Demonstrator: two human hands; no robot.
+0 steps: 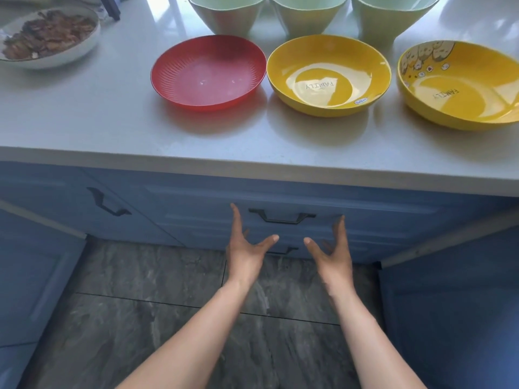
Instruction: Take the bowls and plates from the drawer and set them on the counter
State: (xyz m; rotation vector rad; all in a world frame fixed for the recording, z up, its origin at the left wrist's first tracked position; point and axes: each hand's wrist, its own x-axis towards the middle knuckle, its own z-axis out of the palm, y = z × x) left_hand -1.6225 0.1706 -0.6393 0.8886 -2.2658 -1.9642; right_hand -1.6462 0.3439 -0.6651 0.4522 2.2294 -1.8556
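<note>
Counter (84, 113) pale stone, blue drawer (280, 203) shut, grey floor (140, 304)

This is a home kitchen — a pale speckled stone counter (84, 113) runs above blue panelled cabinet drawers (365, 220) with dark metal handles (282, 217), over a grey marbled tile floor (140, 318). On the counter stand household dishes — a ribbed red plate (208, 72), glossy yellow bowls printed "FAMILY" (328, 74), pale green bowls (227, 15), and a white dish of cooked brown food (49, 36).

Green bowls (309, 12) cut off above
</note>
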